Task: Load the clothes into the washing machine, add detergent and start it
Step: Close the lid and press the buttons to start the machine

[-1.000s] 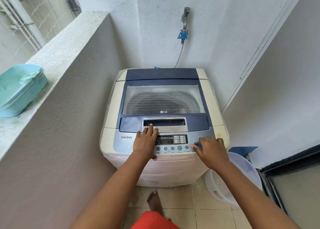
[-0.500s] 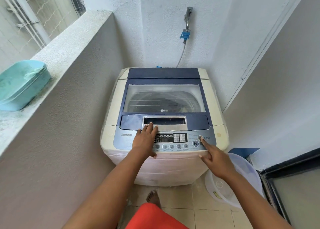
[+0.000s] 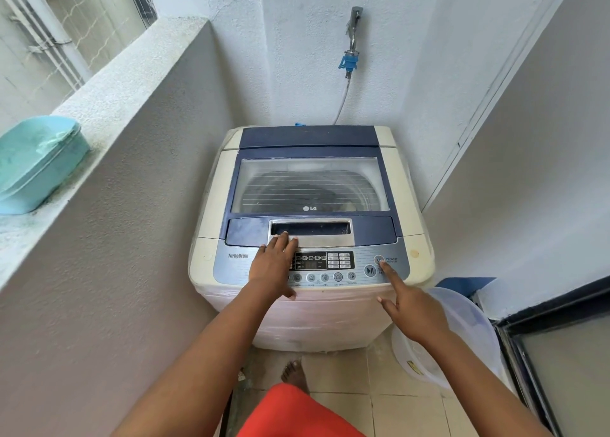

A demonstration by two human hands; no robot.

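Cream and navy top-load washing machine (image 3: 310, 185) sits in a corner, walls close on both sides, clear lid shut. Left hand (image 3: 272, 265) flat, fingers straight, on the grey control panel (image 3: 330, 265). Right hand (image 3: 407, 301) points its index at the power button (image 3: 378, 259), other fingers curled, holding nothing. Translucent plastic tub (image 3: 462, 321) on the floor, just right.

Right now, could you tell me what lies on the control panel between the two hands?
In the head view, the display and a row of round buttons lie between the left hand and right hand.
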